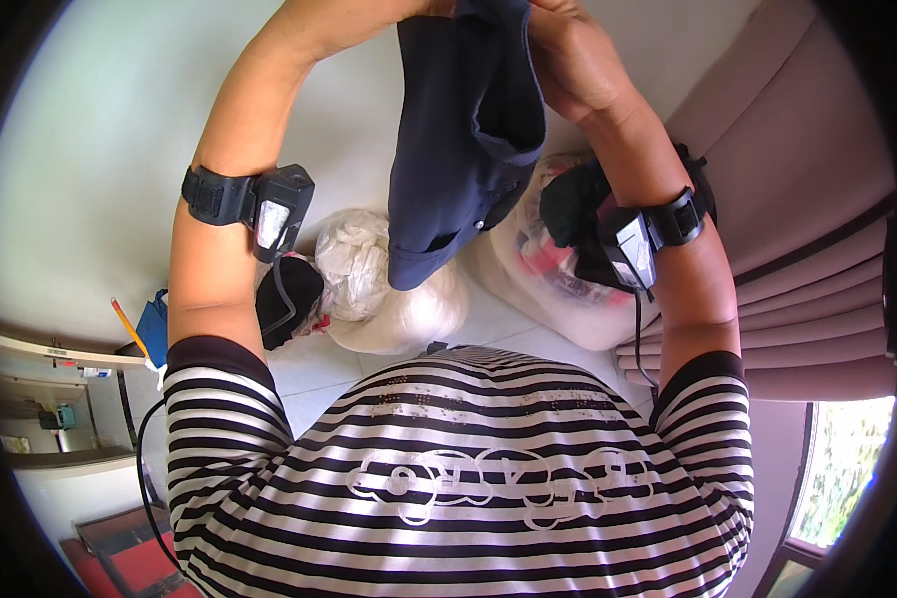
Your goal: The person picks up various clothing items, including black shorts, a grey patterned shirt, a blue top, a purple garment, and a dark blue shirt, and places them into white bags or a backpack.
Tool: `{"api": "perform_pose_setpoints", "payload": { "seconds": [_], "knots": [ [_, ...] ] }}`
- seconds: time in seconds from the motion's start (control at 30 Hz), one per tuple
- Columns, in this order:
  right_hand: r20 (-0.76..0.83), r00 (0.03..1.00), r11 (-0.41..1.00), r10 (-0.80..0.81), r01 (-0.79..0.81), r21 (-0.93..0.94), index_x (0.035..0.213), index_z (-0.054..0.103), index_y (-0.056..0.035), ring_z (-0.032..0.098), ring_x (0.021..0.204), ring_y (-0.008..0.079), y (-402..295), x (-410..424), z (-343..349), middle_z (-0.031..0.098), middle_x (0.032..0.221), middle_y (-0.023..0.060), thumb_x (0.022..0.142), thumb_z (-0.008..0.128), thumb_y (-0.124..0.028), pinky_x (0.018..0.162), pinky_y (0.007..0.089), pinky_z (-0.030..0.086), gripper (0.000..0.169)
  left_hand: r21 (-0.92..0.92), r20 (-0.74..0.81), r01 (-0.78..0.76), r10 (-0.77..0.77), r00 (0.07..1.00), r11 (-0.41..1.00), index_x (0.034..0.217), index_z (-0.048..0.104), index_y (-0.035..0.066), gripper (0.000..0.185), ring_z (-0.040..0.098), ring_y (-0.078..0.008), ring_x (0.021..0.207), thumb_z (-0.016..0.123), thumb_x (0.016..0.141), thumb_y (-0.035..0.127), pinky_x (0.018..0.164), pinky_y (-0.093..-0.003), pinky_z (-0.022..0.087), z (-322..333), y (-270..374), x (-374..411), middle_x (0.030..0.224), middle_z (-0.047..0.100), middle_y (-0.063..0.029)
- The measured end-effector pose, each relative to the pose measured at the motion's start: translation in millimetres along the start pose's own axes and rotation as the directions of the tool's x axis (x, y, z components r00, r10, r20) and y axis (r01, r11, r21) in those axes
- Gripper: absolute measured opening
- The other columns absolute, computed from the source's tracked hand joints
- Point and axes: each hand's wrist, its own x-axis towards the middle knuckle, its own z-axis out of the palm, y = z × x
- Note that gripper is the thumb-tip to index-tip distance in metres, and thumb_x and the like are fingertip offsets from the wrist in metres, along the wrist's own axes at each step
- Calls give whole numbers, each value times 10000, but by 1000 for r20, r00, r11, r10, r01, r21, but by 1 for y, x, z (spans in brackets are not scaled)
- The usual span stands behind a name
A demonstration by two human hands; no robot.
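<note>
A navy blue cloth garment (441, 164) hangs in front of me from the top of the view, with a small white button low on it. Its upper part runs out of the frame, and a folded band of cloth loops open on its right side. At the top edge my left hand (404, 7), mostly cut off, grips the garment's upper left. My right hand (574, 63) holds it on the upper right, fingers partly hidden behind the cloth. Both forearms wear a black strapped device, the left one (276, 213) and the right one (632, 247), each with a cable.
Below the garment, a white plastic bag (396, 321) and a clear bag of clothes (568, 306) rest on the tiled floor. A dark cloth bundle (291, 299) lies left of them. Mauve curtains (800, 247) hang at right by a window. Shelving (52, 389) stands at left.
</note>
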Motion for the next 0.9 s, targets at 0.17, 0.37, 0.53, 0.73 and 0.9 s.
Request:
{"api": "perform_pose_setpoints", "payload": {
  "seconds": [0.17, 0.37, 0.53, 0.73, 0.9],
  "knots": [
    [16, 997, 988, -79, 76, 132, 1230, 561, 14, 606, 1027, 172, 10, 6, -3, 602, 1193, 110, 981, 343, -3, 916, 266, 491, 332, -437, -98, -212, 188, 977, 874, 838, 585, 19, 146, 561, -93, 738, 718, 786, -9, 658, -220, 466, 13, -22, 0, 829, 615, -25],
    [115, 989, 995, -97, 94, 31, 1360, 403, -3, 472, 1218, 202, 52, -50, -50, 498, 1327, 108, 810, 643, -491, 1036, 339, 362, 774, -525, -265, -166, 26, 964, 835, 819, 531, 52, 203, 525, -66, 683, 729, 793, 18, 621, -182, 429, 8, -18, -9, 756, 557, 9],
    [-158, 987, 917, -12, -52, -395, 1343, 411, 52, 476, 1205, 197, 110, -106, -34, 515, 1313, 122, 672, 866, -300, 1051, 316, 337, 885, -402, -359, -207, 54, 932, 892, 816, 530, 39, 180, 517, -57, 663, 694, 804, -34, 601, -174, 430, 10, -9, -7, 745, 547, 11],
    [-364, 913, 950, 185, -260, -171, 1255, 499, 56, 560, 1084, 173, 143, -104, -22, 603, 1185, 109, 721, 839, -195, 986, 305, 418, 681, -303, -399, -304, 169, 901, 903, 812, 530, 33, 170, 516, -54, 658, 687, 811, -32, 590, -178, 435, 14, 8, -4, 733, 551, 2],
    [-406, 896, 936, 178, -281, -211, 953, 665, 35, 600, 813, 108, 162, -100, -27, 662, 885, 30, 797, 782, -234, 762, 240, 486, 333, -116, -413, -309, 237, 879, 944, 804, 526, 22, 168, 498, -47, 651, 685, 808, -34, 581, -174, 420, 11, 16, 1, 721, 548, 3]
  ]
}}
